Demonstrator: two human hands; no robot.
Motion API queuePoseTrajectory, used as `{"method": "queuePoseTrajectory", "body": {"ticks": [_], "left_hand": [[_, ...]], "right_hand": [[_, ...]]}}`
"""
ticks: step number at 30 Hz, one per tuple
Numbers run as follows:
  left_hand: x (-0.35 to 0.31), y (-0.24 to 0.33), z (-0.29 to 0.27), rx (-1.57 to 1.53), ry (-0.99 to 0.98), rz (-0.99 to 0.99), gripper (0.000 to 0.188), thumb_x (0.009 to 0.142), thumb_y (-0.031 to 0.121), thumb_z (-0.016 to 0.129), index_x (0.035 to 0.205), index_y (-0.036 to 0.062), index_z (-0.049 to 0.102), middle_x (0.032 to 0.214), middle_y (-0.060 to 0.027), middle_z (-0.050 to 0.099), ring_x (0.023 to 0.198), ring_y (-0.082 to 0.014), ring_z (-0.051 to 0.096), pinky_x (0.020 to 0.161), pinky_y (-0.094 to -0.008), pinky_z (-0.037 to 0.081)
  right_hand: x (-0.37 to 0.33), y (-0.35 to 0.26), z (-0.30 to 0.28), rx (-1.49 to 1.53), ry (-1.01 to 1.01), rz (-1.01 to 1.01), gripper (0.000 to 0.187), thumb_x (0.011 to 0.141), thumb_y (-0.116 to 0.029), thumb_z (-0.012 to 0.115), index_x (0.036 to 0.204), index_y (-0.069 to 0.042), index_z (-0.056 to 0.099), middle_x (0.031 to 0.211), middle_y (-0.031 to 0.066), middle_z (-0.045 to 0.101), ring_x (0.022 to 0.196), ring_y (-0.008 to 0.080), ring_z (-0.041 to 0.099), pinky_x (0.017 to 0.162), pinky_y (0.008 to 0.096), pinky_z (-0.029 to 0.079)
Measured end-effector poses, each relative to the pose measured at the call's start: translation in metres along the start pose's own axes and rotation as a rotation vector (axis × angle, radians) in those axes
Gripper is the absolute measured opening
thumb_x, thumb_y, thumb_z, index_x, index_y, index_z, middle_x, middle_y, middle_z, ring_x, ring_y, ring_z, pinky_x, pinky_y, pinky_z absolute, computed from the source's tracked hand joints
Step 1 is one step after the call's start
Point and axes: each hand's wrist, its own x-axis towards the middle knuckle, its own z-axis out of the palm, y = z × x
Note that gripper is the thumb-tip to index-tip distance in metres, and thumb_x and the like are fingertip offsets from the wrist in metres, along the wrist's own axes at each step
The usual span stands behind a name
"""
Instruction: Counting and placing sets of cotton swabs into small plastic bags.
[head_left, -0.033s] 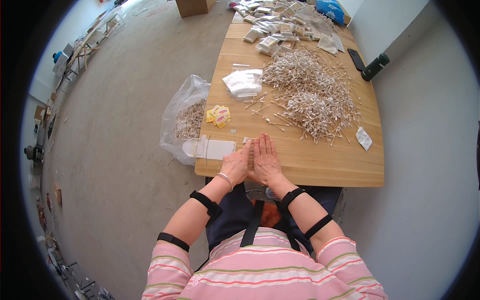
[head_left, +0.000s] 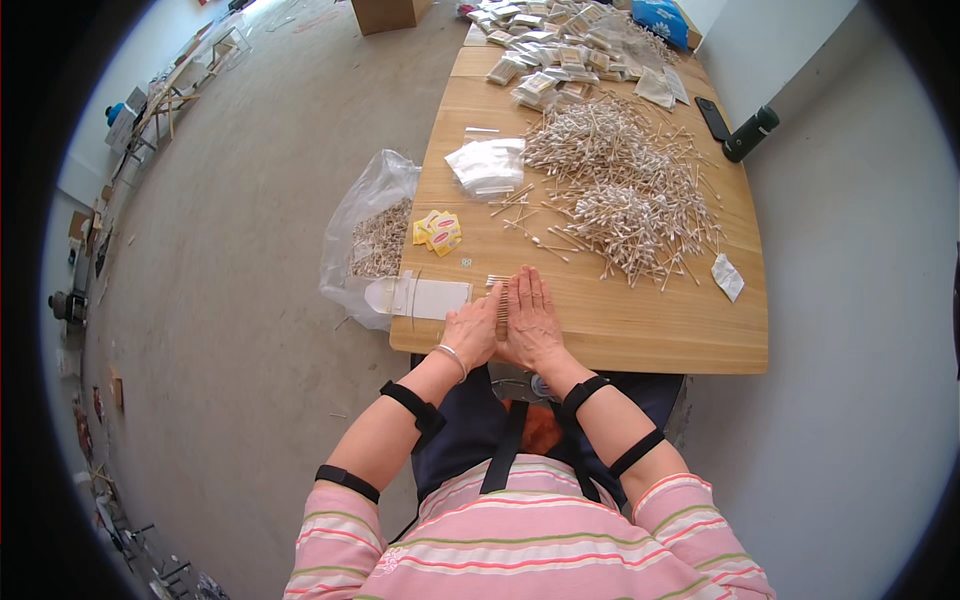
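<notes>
A neat stack of thin wooden cotton swabs with white tips sits between the person's two bare hands, near the close edge of the pale wooden desk. The left hand, with a silver bangle at its wrist, presses its bent fingers against the stack's left side. The right hand lies flat along the other side, fingers straight and together, so the two hold the stack between them; the thumbs are mostly hidden. Several white tips show beyond the left fingertips.

Just left of the left hand lies a flat white rectangular card, and beyond it a few small yellow printed cards. A fan of clear plastic sleeves lies farther up the desk. To its right spreads a large loose heap of cotton swabs, with a crumpled white paper near its lower right side. A dark green cylindrical bottle and a black phone are by the wall. Many filled clear packets cover the far end.
</notes>
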Motion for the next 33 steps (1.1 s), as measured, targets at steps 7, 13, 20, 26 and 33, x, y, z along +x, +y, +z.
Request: {"method": "queuePoseTrajectory", "body": {"ticks": [7, 13, 20, 26, 33], "left_hand": [[0.003, 0.002, -0.004, 0.019, 0.000, 0.032, 0.064, 0.082, 0.010, 0.050, 0.142, 0.0091, 0.029, 0.109, -0.0149, 0.061, 0.101, -0.0337, 0.058, 0.081, -0.0485, 0.045], [0.007, 0.002, -0.006, 0.017, -0.030, -0.026, 0.062, 0.081, 0.007, 0.052, 0.140, 0.0094, 0.031, 0.101, -0.0188, 0.063, 0.093, -0.0366, 0.061, 0.076, -0.0462, 0.047], [0.017, -0.004, -0.009, -0.051, 0.131, 0.072, 0.035, 0.084, 0.011, 0.055, 0.118, 0.0082, 0.052, 0.096, -0.0175, 0.062, 0.089, -0.0352, 0.061, 0.076, -0.0433, 0.049], [0.051, -0.017, -0.016, -0.182, 0.353, 0.119, 0.019, 0.079, 0.008, 0.065, 0.097, 0.0039, 0.062, 0.089, -0.0154, 0.058, 0.082, -0.0339, 0.060, 0.075, -0.0400, 0.049], [0.041, -0.020, 0.013, -0.737, 0.576, 0.066, 0.027, 0.093, 0.012, 0.052, 0.116, -0.0001, 0.058, 0.115, -0.0129, 0.059, 0.112, -0.0232, 0.054, 0.096, -0.0307, 0.041]], "right_hand": [[0.000, 0.004, 0.008, 0.004, 0.109, -0.026, 0.099, 0.072, -0.050, 0.058, 0.139, 0.011, 0.021, 0.148, 0.0295, 0.016, 0.141, 0.0392, 0.011, 0.115, 0.0458, 0.008], [0.000, 0.002, 0.005, -0.022, 0.118, -0.033, 0.098, 0.072, -0.050, 0.058, 0.139, 0.011, 0.022, 0.147, 0.0295, 0.017, 0.141, 0.0394, 0.012, 0.115, 0.0459, 0.008], [-0.001, 0.001, -0.006, 0.022, 0.011, 0.001, 0.108, 0.072, -0.064, 0.057, 0.140, 0.011, 0.019, 0.149, 0.0291, 0.013, 0.141, 0.0389, 0.008, 0.115, 0.0462, 0.007], [-0.001, -0.006, -0.010, 0.055, -0.032, 0.036, 0.119, 0.068, -0.075, 0.055, 0.142, 0.009, 0.015, 0.150, 0.0277, 0.009, 0.142, 0.0367, 0.001, 0.115, 0.0445, 0.001], [-0.002, -0.002, -0.007, 0.073, -0.029, 0.040, 0.115, 0.072, -0.072, 0.053, 0.141, 0.012, 0.015, 0.150, 0.0286, 0.008, 0.142, 0.0376, 0.000, 0.115, 0.0451, 0.001]]}}
